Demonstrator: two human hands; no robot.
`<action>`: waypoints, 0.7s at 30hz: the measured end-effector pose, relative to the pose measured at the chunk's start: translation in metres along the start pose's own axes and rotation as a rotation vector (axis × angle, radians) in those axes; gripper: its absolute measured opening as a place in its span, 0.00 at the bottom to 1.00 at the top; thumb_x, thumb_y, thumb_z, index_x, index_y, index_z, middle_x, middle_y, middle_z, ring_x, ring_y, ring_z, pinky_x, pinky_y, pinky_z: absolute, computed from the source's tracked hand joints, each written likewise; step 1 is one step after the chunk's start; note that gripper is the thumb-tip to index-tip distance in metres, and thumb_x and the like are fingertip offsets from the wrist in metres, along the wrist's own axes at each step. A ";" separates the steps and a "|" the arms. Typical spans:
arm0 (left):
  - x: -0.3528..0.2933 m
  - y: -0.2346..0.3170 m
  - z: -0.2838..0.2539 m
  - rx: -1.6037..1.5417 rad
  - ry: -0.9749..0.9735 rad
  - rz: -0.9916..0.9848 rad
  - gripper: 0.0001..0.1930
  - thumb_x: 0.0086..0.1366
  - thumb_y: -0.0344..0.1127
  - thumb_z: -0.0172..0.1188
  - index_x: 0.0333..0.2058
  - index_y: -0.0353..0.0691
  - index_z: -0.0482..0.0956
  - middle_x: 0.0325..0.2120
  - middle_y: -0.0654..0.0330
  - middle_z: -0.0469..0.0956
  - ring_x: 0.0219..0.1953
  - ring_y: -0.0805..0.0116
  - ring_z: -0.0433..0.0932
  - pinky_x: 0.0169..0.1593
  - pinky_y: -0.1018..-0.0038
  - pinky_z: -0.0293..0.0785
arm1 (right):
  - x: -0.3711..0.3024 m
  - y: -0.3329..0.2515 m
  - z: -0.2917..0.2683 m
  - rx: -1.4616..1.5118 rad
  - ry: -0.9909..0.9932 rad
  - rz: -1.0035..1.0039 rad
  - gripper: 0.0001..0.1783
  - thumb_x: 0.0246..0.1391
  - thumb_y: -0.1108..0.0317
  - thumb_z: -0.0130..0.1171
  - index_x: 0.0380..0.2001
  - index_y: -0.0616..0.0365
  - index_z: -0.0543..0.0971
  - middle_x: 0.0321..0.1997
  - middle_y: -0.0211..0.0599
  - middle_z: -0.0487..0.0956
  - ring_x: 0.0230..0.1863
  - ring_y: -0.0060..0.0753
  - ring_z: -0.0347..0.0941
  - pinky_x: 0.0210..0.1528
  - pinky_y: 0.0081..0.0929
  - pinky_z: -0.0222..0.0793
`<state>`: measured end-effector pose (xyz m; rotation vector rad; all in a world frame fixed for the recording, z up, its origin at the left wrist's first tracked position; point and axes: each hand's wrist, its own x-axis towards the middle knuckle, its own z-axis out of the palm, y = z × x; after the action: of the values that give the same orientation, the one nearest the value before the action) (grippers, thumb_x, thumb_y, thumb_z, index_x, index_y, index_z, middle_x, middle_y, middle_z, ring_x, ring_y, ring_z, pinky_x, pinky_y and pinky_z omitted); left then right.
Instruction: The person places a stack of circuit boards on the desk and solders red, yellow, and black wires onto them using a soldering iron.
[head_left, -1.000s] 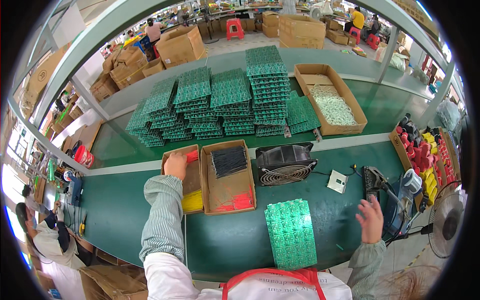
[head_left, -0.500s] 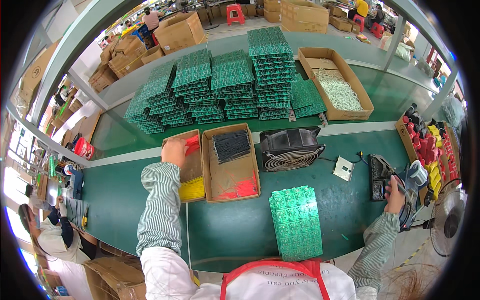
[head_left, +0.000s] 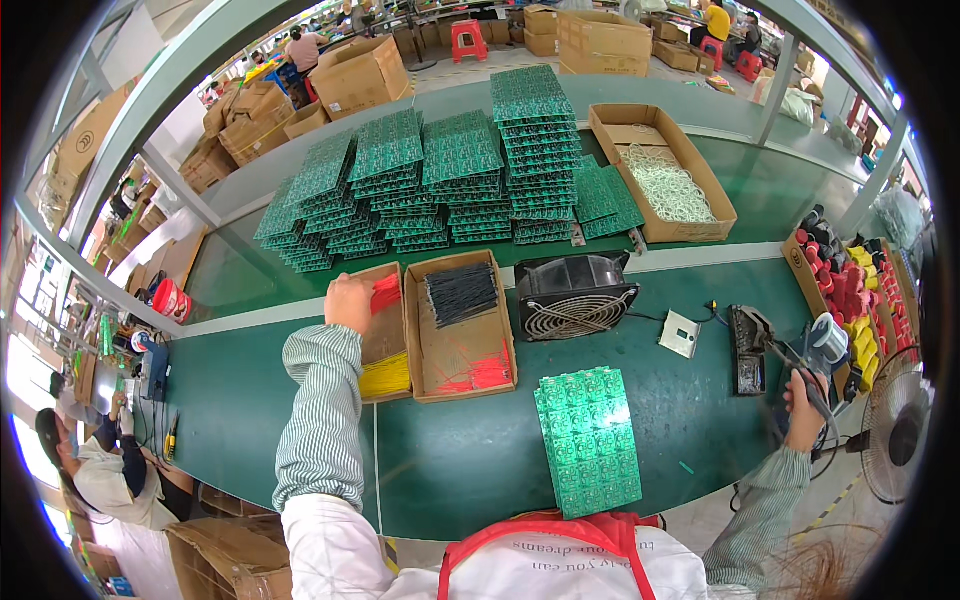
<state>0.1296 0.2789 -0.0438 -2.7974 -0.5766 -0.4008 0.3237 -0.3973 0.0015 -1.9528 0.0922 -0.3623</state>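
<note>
The left hand [head_left: 348, 305] was at the far end of the left cardboard box [head_left: 383, 345], right beside the red wires [head_left: 385, 293]. Its back was turned up and its fingers dipped out of my sight, so I couldn't tell whether they were pinching a wire or were spread. The right hand [head_left: 804, 412], well apart on the right, had its fingers curled round what looked like a dark tool [head_left: 814, 388] with a cord, near the black stand [head_left: 748, 350] and the spool [head_left: 828, 340].

The red wires lay loose at the far end of that box, with yellow wires [head_left: 385, 378] at its near end. To me they looked light, thin and bendy, probably a bit slippery in a bunch; one would be best picked out by an end, between fingertip and thumb. The tool looked stiff and slim, something to hold by its handle, with the cord likely to tug a little.

The left arm reached far out, its striped sleeve [head_left: 322, 420] running nearly straight over the table [head_left: 460, 470]. The right forearm slanted outward from the near edge, lower and closer to the body. Between them, nearer the body, lay green circuit boards [head_left: 590, 440].
</note>
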 end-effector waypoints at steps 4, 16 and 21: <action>-0.007 -0.016 0.017 -0.149 0.031 0.021 0.07 0.56 0.34 0.56 0.25 0.39 0.80 0.26 0.54 0.79 0.37 0.51 0.75 0.40 0.59 0.72 | -0.034 -0.011 -0.011 0.051 0.050 0.025 0.11 0.54 0.63 0.60 0.34 0.59 0.75 0.24 0.28 0.75 0.22 0.14 0.68 0.23 0.13 0.61; -0.007 0.001 -0.003 -0.342 -0.093 -0.208 0.10 0.59 0.34 0.56 0.36 0.37 0.79 0.31 0.46 0.78 0.39 0.46 0.76 0.43 0.56 0.71 | -0.084 -0.035 0.058 0.371 -0.183 0.097 0.09 0.53 0.68 0.59 0.34 0.61 0.72 0.24 0.35 0.76 0.21 0.21 0.71 0.23 0.17 0.65; -0.007 -0.016 0.004 -0.323 -0.129 -0.041 0.12 0.58 0.34 0.57 0.40 0.37 0.77 0.34 0.46 0.78 0.40 0.46 0.76 0.44 0.56 0.70 | -0.090 -0.048 0.071 0.406 -0.258 0.079 0.10 0.52 0.69 0.60 0.34 0.61 0.72 0.24 0.35 0.76 0.22 0.21 0.71 0.23 0.17 0.66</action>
<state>0.1174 0.2924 -0.0468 -3.1438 -0.6496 -0.3511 0.2544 -0.2947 0.0009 -1.5722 -0.0676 -0.0662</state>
